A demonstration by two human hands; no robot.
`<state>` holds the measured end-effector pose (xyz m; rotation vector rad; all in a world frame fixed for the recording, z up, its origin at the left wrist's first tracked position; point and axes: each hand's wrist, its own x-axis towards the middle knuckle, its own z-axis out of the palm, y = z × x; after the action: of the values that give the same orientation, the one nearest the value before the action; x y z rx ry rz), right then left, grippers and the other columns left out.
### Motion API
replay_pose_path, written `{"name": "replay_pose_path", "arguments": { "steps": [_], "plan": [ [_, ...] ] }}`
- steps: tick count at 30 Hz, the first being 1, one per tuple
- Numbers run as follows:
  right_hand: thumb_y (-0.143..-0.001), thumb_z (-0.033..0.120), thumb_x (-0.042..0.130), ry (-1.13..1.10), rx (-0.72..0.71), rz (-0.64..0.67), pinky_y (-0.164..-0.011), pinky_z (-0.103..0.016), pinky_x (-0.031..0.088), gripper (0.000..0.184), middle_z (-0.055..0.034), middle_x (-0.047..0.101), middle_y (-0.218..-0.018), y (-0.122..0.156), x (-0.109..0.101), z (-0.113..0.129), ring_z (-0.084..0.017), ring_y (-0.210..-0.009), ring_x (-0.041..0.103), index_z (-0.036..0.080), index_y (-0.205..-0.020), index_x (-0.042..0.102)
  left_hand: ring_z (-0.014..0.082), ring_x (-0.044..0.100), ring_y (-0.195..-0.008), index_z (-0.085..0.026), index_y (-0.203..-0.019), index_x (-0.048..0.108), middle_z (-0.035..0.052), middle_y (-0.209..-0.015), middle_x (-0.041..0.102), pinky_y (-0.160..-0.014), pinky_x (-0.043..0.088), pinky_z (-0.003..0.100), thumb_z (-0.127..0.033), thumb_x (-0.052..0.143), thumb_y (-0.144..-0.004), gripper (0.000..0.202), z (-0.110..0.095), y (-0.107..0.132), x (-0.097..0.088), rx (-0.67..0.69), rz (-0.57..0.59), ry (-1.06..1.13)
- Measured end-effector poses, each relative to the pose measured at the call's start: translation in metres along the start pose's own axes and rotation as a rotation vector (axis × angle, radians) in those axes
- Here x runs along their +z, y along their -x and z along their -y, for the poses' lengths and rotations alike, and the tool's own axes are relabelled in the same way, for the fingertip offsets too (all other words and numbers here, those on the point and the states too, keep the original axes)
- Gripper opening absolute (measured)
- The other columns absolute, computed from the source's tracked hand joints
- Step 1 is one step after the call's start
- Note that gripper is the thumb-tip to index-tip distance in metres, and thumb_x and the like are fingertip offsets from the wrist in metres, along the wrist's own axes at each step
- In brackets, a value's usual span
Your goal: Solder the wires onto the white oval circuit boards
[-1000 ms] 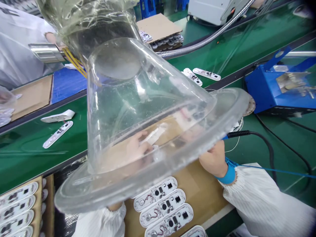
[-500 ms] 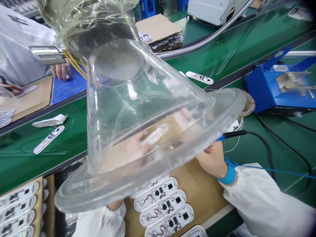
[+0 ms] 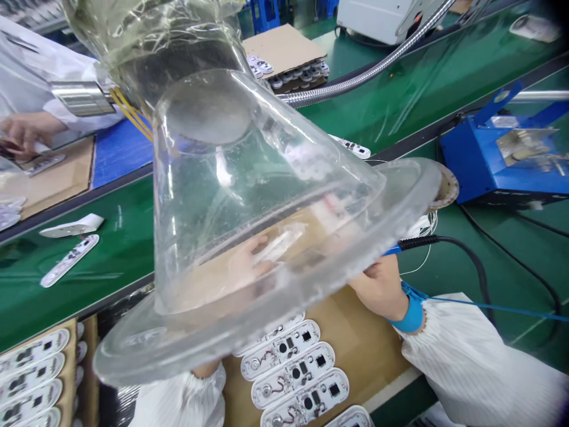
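A clear fume hood (image 3: 267, 196) hangs between the camera and the work, so what lies behind it looks hazy. Through it I see my left hand (image 3: 244, 264), thumb and fingers closed about a white oblong housing (image 3: 282, 243) over brown cardboard. My right hand (image 3: 377, 284), with a blue wrist strap (image 3: 406, 311), grips a soldering iron (image 3: 393, 249) by its blue handle. The iron's tip is blurred behind the hood. Below the hood, several white oval housings with circuit boards (image 3: 300, 373) lie in a row on the cardboard (image 3: 377, 362).
At lower left, more boards sit on a stacked tray (image 3: 33, 370). A green conveyor (image 3: 128, 243) carries an opened unit (image 3: 69, 261). A blue soldering stand (image 3: 480, 154) is at right. Across the belt, a co-worker's hand (image 3: 31, 130) works over cardboard. A metal flexible hose (image 3: 355, 83) crosses behind.
The units on the green conveyor have shifted left. The co-worker's hand has moved from the blue mat to the piece on the cardboard. My hands have barely moved.
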<state>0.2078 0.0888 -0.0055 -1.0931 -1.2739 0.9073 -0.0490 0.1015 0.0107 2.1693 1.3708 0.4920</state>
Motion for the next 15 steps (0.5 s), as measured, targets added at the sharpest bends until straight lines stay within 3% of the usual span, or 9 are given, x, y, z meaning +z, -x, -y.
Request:
{"name": "replay_pose_path", "arguments": {
  "steps": [12,15],
  "plan": [
    [-0.090,0.017,0.071,0.049,-0.052,-0.056,-0.051,-0.026,0.056,0.014,-0.0004,0.081,-0.077,-0.0011,-0.0041,-0.0030,-0.017,-0.058,0.070,0.024,-0.087,0.082,0.0370,0.044,-0.155,-0.024,-0.090,0.069,0.0091,-0.162,0.047,-0.125,0.043,0.066,-0.025,0.058,-0.105,0.019,-0.0010,-0.0002,0.0015,0.006,-0.005,-0.027],
    [-0.091,0.013,0.069,0.059,-0.083,-0.053,-0.051,-0.026,0.054,0.018,-0.0003,0.079,-0.074,-0.0032,-0.0054,-0.0003,-0.016,-0.057,0.069,0.024,-0.083,0.081,0.0368,0.049,-0.150,-0.025,-0.090,0.071,0.0093,-0.157,0.053,-0.123,0.044,0.066,-0.025,0.060,-0.104,0.018,-0.0002,-0.0004,0.0007,0.015,-0.014,-0.052]
  ]
}}
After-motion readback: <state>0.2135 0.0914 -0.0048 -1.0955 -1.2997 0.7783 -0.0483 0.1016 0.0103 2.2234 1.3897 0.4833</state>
